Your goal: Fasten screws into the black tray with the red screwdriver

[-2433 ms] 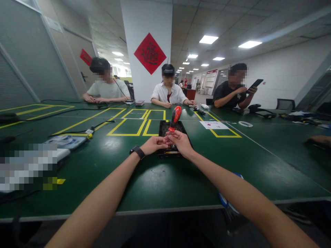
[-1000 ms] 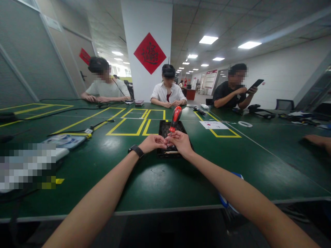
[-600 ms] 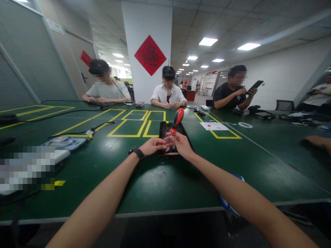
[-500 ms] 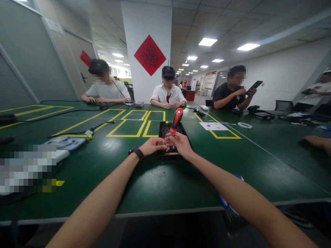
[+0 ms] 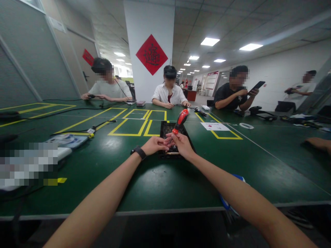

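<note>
A red-and-black screwdriver (image 5: 182, 120) points handle up, leaning to the right. My right hand (image 5: 183, 144) is closed around its shaft just below the handle. My left hand (image 5: 155, 145), with a dark watch (image 5: 139, 152) on the wrist, has its fingertips pinched together by the lower shaft, close to the right fingers. What the left fingers hold is too small to make out. Both hands are over a black open tray (image 5: 165, 126) on the green table; dark small parts show inside it, partly hidden by my hands.
Yellow tape rectangles mark the green table (image 5: 103, 179). A paper sheet (image 5: 215, 126) and a white tape ring (image 5: 246, 126) lie to the right. Cables and a blue-white pouch (image 5: 67, 141) are at left. A blue-rimmed object (image 5: 224, 201) lies beneath my right forearm. Co-workers sit across the table.
The screwdriver handle has tipped a little further right, still in my right hand. Both hands remain over the tray. Across the table, the middle person's hands have moved apart.
</note>
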A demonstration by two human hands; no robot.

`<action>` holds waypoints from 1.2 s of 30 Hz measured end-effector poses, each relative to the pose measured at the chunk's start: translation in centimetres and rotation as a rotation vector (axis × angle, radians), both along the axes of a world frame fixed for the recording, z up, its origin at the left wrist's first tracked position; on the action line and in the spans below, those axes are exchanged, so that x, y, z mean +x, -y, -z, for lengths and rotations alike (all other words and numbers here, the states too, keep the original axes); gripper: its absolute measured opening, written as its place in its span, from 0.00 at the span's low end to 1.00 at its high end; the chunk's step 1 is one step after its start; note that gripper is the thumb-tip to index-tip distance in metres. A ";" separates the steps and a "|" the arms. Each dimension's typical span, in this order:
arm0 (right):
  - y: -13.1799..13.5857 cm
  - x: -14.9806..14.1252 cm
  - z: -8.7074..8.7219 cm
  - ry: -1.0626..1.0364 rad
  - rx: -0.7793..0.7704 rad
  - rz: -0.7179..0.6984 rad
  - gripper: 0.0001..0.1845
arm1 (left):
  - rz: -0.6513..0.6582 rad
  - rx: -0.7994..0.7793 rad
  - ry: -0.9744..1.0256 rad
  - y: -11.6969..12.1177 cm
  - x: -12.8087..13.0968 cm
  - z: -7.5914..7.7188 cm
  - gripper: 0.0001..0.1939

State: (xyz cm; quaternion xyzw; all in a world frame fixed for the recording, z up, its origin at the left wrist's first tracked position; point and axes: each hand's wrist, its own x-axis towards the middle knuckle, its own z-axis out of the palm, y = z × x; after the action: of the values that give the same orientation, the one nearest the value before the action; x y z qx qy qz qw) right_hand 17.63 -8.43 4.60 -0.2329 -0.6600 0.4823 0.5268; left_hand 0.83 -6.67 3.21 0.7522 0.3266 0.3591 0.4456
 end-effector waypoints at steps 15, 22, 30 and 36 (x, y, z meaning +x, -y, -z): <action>0.3 -0.1 0.3 -0.014 0.012 0.128 0.16 | -0.027 0.080 -0.044 0.9 1.1 -0.6 0.14; -1.9 2.5 -1.5 0.060 0.136 0.551 0.17 | -0.311 0.447 -0.160 1.0 1.2 -0.9 0.16; -5.8 9.6 -0.7 1.095 -0.081 0.967 0.15 | -0.406 0.621 -0.407 -1.8 -0.8 1.5 0.14; -5.5 10.1 0.9 1.208 -0.161 0.947 0.13 | -0.336 0.527 -0.404 -2.0 -0.8 2.1 0.14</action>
State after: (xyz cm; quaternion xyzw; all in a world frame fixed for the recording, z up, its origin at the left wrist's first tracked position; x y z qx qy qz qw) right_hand 27.73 -2.94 3.70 -0.7508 -0.6259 0.0410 0.2070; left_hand 0.00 -4.63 1.13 0.8327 0.4231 0.3433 0.0980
